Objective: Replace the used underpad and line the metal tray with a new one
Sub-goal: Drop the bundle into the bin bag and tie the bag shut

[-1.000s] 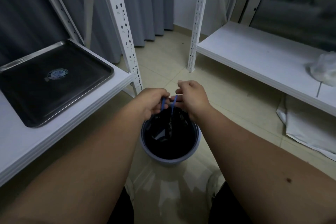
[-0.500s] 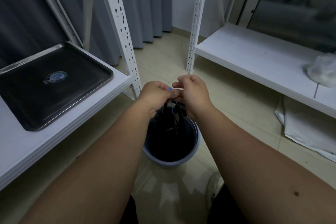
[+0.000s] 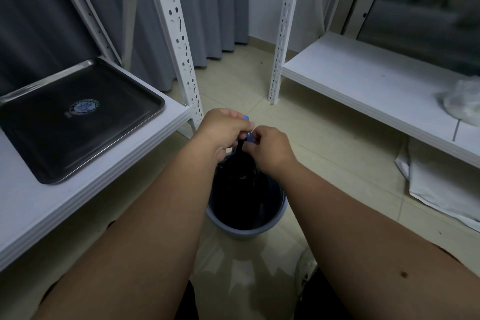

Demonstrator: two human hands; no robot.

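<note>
A bare metal tray (image 3: 78, 122) with a round sticker lies on the white shelf (image 3: 85, 189) at my left; nothing lines it. On the floor in front of me stands a grey-blue bin (image 3: 246, 223) holding a black rubbish bag (image 3: 241, 179). The bag's neck is gathered into a narrow bunch above the bin. My left hand (image 3: 223, 132) and my right hand (image 3: 270, 148) meet over it, each pinching a blue drawstring (image 3: 250, 138) at the bag's top. The bag's contents are hidden.
White slotted shelf posts (image 3: 179, 41) rise on both sides of the bin. A low white shelf (image 3: 363, 86) at the right carries a crumpled clear plastic bag (image 3: 465, 101). White sheet material (image 3: 441, 189) lies on the floor beneath it. Grey curtains hang behind.
The bag's mouth was open a second ago; both hands have pulled the blue drawstrings up and together, and the bag's top is now bunched shut between them.
</note>
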